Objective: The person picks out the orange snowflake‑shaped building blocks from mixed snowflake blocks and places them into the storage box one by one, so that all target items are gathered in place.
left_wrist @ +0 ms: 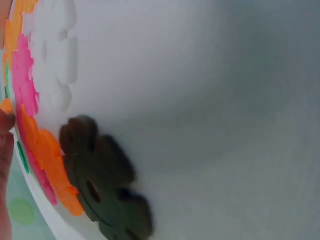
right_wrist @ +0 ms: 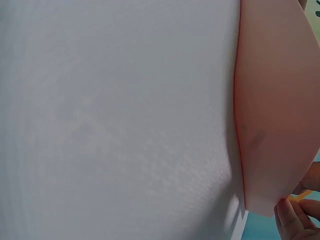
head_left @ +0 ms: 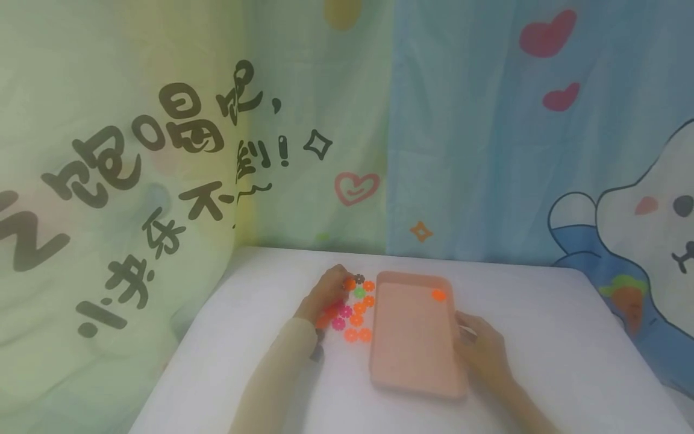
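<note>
Flower-shaped plastic pieces (head_left: 356, 319) in orange, pink, green and dark tones lie left of a shallow pinkish tray (head_left: 417, 355). My left hand (head_left: 328, 289) reaches to the far end of these pieces, its fingertips pinching an orange flower piece (left_wrist: 6, 105). Beneath the left forearm a dark flower piece (left_wrist: 102, 180) lies on the table. Inside the tray, by its far right corner, is one orange flower piece (head_left: 438, 295). At the tray's right side my right hand (head_left: 484, 351) grips the wall, and its fingers (right_wrist: 290, 217) bend at the rim.
A white cloth covers the table (head_left: 547, 337). White flower pieces (left_wrist: 57, 55) lie beside the pink ones, faint against the cloth. Printed curtains (head_left: 461, 150) hang behind the table and along its left side.
</note>
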`<action>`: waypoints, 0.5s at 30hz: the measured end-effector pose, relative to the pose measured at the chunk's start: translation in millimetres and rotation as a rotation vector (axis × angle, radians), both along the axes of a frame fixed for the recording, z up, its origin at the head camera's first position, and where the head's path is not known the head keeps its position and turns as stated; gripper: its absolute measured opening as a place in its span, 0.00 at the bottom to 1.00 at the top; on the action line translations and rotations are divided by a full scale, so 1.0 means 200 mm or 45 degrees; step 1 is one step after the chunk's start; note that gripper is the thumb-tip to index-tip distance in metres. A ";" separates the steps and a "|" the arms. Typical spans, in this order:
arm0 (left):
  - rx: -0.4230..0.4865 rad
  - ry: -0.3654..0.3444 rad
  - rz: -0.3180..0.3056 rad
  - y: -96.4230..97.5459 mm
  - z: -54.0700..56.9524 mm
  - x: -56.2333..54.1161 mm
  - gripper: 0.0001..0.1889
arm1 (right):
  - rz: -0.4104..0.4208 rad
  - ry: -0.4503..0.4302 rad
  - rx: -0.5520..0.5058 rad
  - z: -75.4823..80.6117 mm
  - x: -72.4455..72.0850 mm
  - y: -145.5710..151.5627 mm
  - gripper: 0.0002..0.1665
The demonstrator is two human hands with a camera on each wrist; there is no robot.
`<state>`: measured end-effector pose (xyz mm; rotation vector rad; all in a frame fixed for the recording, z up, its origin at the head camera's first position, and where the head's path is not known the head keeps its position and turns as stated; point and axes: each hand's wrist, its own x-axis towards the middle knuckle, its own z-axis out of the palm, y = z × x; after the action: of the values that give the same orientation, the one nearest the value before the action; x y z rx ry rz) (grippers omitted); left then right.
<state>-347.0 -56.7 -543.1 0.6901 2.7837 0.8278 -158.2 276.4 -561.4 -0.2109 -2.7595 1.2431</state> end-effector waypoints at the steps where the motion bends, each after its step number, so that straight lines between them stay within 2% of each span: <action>1: -0.020 0.010 0.008 0.00 0.00 0.00 0.20 | -0.002 0.002 0.006 0.00 0.00 0.00 0.34; 8: -0.044 0.105 0.017 0.00 -0.01 -0.02 0.16 | -0.016 -0.008 0.023 -0.01 -0.01 0.00 0.34; 12: 0.028 0.105 0.019 0.00 -0.01 -0.02 0.16 | -0.011 -0.015 0.025 0.00 0.00 0.00 0.34; 15: 0.131 0.080 0.027 0.00 0.00 -0.02 0.16 | 0.003 0.006 0.026 0.02 0.01 -0.01 0.34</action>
<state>-351.8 -56.0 -542.4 0.7165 2.8252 0.9755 -156.5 274.1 -556.6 -0.2025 -2.7682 1.2135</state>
